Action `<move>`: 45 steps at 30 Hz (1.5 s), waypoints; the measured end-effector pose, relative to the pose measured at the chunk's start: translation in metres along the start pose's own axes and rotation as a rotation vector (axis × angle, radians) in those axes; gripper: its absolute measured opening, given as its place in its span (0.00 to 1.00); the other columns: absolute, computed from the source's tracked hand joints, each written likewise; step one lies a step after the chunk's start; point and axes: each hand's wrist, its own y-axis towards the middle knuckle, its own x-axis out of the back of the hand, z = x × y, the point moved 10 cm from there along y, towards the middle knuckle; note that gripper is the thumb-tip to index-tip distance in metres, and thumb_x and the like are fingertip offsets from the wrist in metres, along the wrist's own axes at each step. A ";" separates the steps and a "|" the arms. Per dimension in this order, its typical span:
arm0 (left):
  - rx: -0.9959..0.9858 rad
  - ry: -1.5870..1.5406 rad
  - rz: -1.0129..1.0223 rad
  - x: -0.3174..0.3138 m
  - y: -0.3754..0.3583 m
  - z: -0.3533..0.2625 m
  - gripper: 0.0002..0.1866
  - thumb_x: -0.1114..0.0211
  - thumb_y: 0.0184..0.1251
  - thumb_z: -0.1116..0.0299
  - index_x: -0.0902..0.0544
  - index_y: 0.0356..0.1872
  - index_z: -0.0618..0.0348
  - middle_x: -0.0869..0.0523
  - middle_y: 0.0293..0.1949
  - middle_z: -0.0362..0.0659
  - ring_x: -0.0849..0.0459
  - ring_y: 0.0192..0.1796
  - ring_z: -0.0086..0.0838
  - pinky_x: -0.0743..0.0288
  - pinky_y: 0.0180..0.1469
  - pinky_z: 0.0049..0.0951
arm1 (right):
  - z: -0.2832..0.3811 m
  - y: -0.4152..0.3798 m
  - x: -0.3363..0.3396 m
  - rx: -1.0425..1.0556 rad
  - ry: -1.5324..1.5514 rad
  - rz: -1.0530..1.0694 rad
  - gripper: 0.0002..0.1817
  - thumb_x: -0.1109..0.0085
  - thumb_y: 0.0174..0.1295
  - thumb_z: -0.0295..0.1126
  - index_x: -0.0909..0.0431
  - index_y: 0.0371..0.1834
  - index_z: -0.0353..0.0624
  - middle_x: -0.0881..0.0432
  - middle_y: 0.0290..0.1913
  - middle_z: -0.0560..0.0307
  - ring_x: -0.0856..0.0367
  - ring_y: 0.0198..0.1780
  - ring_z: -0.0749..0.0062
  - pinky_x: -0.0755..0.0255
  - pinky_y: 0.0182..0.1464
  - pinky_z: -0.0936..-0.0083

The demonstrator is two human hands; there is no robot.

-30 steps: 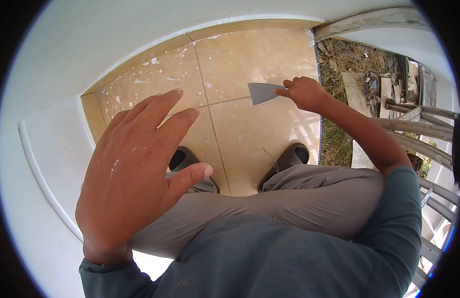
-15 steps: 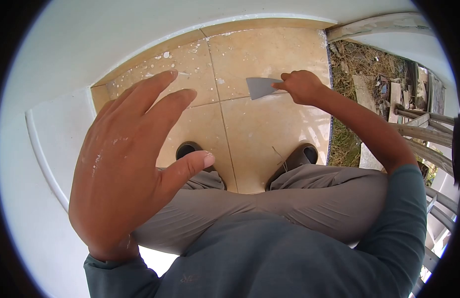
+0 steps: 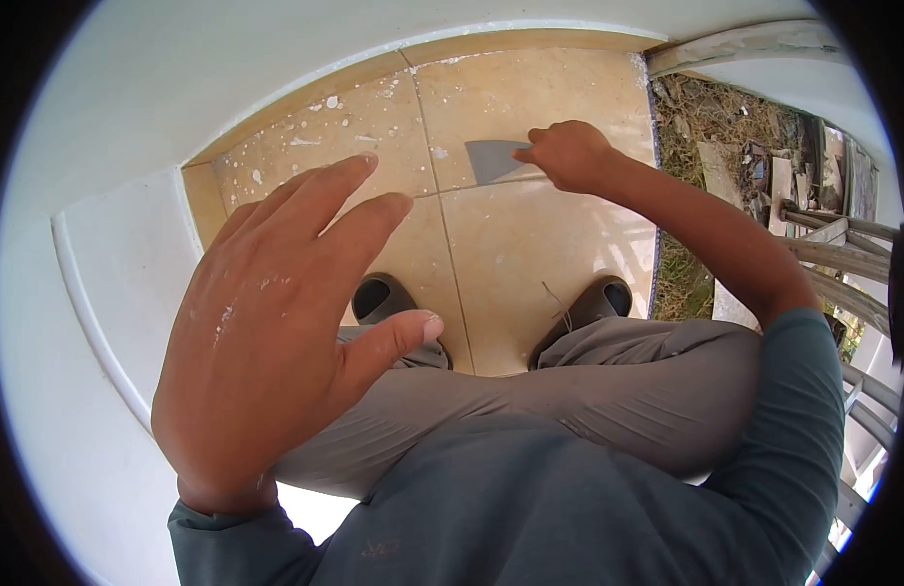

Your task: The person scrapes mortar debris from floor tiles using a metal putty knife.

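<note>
My right hand (image 3: 572, 156) is closed around the handle of a scraper with a wide grey blade (image 3: 493, 161). The blade points left, low over the beige floor tiles (image 3: 530, 234), beside a grout line; whether it touches them I cannot tell. Nothing is in my left hand (image 3: 276, 322), raised large in front of the camera with its fingers apart. White paint spots (image 3: 333, 102) are scattered over the tiles, mostly at the upper left, and whitish marks show on the back of my left hand.
White walls (image 3: 120, 283) with a beige skirting (image 3: 305, 96) rise at the left and the far side. My dark shoes (image 3: 608, 296) stand on the tiles. Past the right tile edge lie dry grass (image 3: 681, 283), boards and wooden poles (image 3: 833, 256).
The scraper and my right hand have moved a little left and up in the view. My left hand has shifted slightly right, still open.
</note>
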 end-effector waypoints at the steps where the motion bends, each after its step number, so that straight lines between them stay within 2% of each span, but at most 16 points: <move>1: 0.012 0.025 -0.021 0.003 -0.001 0.004 0.39 0.26 0.54 0.38 0.17 0.61 0.55 0.21 0.68 0.50 0.23 0.68 0.50 0.29 0.68 0.47 | -0.001 0.002 0.001 -0.005 -0.025 -0.021 0.18 0.44 0.68 0.29 0.18 0.60 0.51 0.17 0.46 0.50 0.13 0.46 0.55 0.17 0.45 0.62; 3: 0.011 0.055 -0.047 0.007 -0.002 0.005 0.39 0.26 0.54 0.38 0.17 0.61 0.55 0.21 0.68 0.50 0.23 0.68 0.50 0.29 0.68 0.47 | 0.003 -0.005 -0.012 -0.035 -0.060 -0.038 0.17 0.44 0.68 0.29 0.17 0.59 0.50 0.16 0.46 0.50 0.13 0.46 0.55 0.17 0.44 0.63; 4: -0.004 0.018 -0.030 0.005 -0.001 0.004 0.39 0.26 0.54 0.39 0.17 0.61 0.55 0.21 0.68 0.50 0.23 0.68 0.50 0.29 0.68 0.47 | 0.015 -0.005 -0.009 -0.013 -0.068 -0.123 0.16 0.45 0.68 0.29 0.18 0.58 0.48 0.16 0.45 0.50 0.12 0.45 0.56 0.17 0.45 0.64; 6: -0.028 -0.054 -0.009 0.003 -0.002 0.000 0.38 0.26 0.54 0.39 0.17 0.61 0.55 0.21 0.68 0.50 0.23 0.68 0.50 0.29 0.68 0.47 | 0.026 -0.001 -0.009 -0.020 -0.064 -0.094 0.17 0.46 0.68 0.28 0.19 0.59 0.47 0.17 0.46 0.50 0.12 0.44 0.56 0.17 0.44 0.63; 11: 0.007 0.022 -0.052 0.006 -0.005 0.009 0.37 0.26 0.55 0.40 0.17 0.61 0.55 0.21 0.68 0.50 0.23 0.68 0.49 0.29 0.68 0.47 | 0.017 -0.008 -0.008 -0.057 -0.048 -0.085 0.15 0.46 0.68 0.28 0.18 0.56 0.45 0.16 0.43 0.50 0.12 0.42 0.55 0.17 0.42 0.63; 14: -0.022 -0.001 -0.024 0.003 -0.006 0.001 0.37 0.27 0.55 0.39 0.17 0.61 0.55 0.21 0.68 0.50 0.23 0.68 0.49 0.29 0.67 0.46 | 0.034 0.000 -0.006 0.009 -0.035 -0.152 0.16 0.46 0.68 0.28 0.18 0.57 0.45 0.16 0.44 0.49 0.12 0.43 0.55 0.17 0.42 0.63; 17: -0.024 -0.011 -0.011 0.004 0.000 -0.004 0.38 0.27 0.55 0.38 0.17 0.60 0.55 0.21 0.68 0.50 0.23 0.68 0.49 0.28 0.67 0.46 | 0.039 0.010 -0.001 0.001 -0.037 -0.029 0.17 0.47 0.68 0.27 0.19 0.58 0.45 0.17 0.45 0.48 0.12 0.44 0.55 0.17 0.42 0.62; 21: 0.005 0.033 -0.068 0.009 -0.005 0.004 0.38 0.27 0.55 0.37 0.17 0.60 0.57 0.21 0.67 0.50 0.23 0.68 0.49 0.28 0.67 0.46 | 0.027 0.001 -0.003 -0.027 -0.004 -0.030 0.17 0.47 0.67 0.26 0.20 0.59 0.43 0.17 0.45 0.47 0.12 0.43 0.55 0.17 0.41 0.62; 27: -0.074 0.040 0.030 0.004 0.003 -0.027 0.36 0.27 0.55 0.41 0.17 0.58 0.57 0.22 0.68 0.50 0.25 0.69 0.50 0.29 0.67 0.46 | 0.057 -0.004 0.001 -0.065 0.088 -0.044 0.20 0.45 0.65 0.26 0.22 0.60 0.34 0.17 0.44 0.43 0.12 0.40 0.54 0.16 0.39 0.64; 28: -0.120 -0.022 0.088 0.001 0.002 -0.038 0.34 0.26 0.55 0.45 0.18 0.59 0.58 0.23 0.68 0.51 0.26 0.70 0.49 0.30 0.68 0.46 | 0.064 -0.009 -0.003 -0.037 0.057 -0.064 0.22 0.45 0.65 0.26 0.25 0.62 0.28 0.17 0.43 0.41 0.12 0.38 0.55 0.16 0.37 0.65; 31: -0.333 -0.209 0.275 -0.017 -0.013 -0.073 0.33 0.25 0.54 0.50 0.19 0.58 0.59 0.24 0.67 0.53 0.26 0.69 0.49 0.31 0.68 0.44 | 0.073 -0.008 -0.021 -0.176 0.124 -0.017 0.24 0.46 0.66 0.26 0.26 0.64 0.26 0.16 0.42 0.39 0.11 0.38 0.55 0.16 0.35 0.66; 34: -0.474 -0.238 0.262 -0.019 -0.023 -0.090 0.33 0.25 0.53 0.51 0.19 0.57 0.60 0.24 0.65 0.55 0.25 0.68 0.48 0.31 0.67 0.43 | 0.083 0.021 -0.017 -0.334 0.242 -0.047 0.26 0.48 0.66 0.26 0.31 0.68 0.27 0.17 0.43 0.35 0.10 0.38 0.52 0.14 0.35 0.65; 36: -0.455 -0.214 0.221 -0.020 -0.016 -0.086 0.33 0.25 0.53 0.51 0.20 0.57 0.61 0.25 0.66 0.55 0.26 0.68 0.48 0.32 0.67 0.43 | 0.088 0.031 -0.013 -0.445 0.363 -0.054 0.28 0.49 0.66 0.25 0.32 0.70 0.27 0.17 0.44 0.33 0.10 0.38 0.49 0.14 0.36 0.64; 39: -0.416 -0.154 0.209 -0.022 -0.012 -0.074 0.33 0.25 0.54 0.51 0.20 0.57 0.61 0.25 0.66 0.55 0.26 0.68 0.48 0.31 0.66 0.44 | 0.115 0.020 -0.018 -0.563 0.279 -0.094 0.20 0.49 0.71 0.28 0.25 0.61 0.26 0.15 0.40 0.39 0.10 0.35 0.56 0.15 0.33 0.69; 42: -0.419 -0.188 0.222 -0.022 -0.015 -0.070 0.32 0.25 0.54 0.52 0.20 0.57 0.61 0.25 0.66 0.55 0.27 0.68 0.48 0.32 0.67 0.44 | 0.097 0.034 -0.008 -0.529 0.333 -0.145 0.22 0.48 0.71 0.30 0.28 0.64 0.25 0.15 0.41 0.37 0.10 0.37 0.56 0.14 0.35 0.69; 45: -0.421 -0.224 0.233 -0.023 -0.022 -0.069 0.32 0.24 0.53 0.52 0.20 0.56 0.60 0.25 0.66 0.55 0.27 0.69 0.48 0.32 0.67 0.44 | 0.101 0.039 -0.008 -0.465 0.330 0.007 0.28 0.50 0.68 0.26 0.34 0.71 0.25 0.17 0.43 0.32 0.10 0.39 0.50 0.14 0.36 0.64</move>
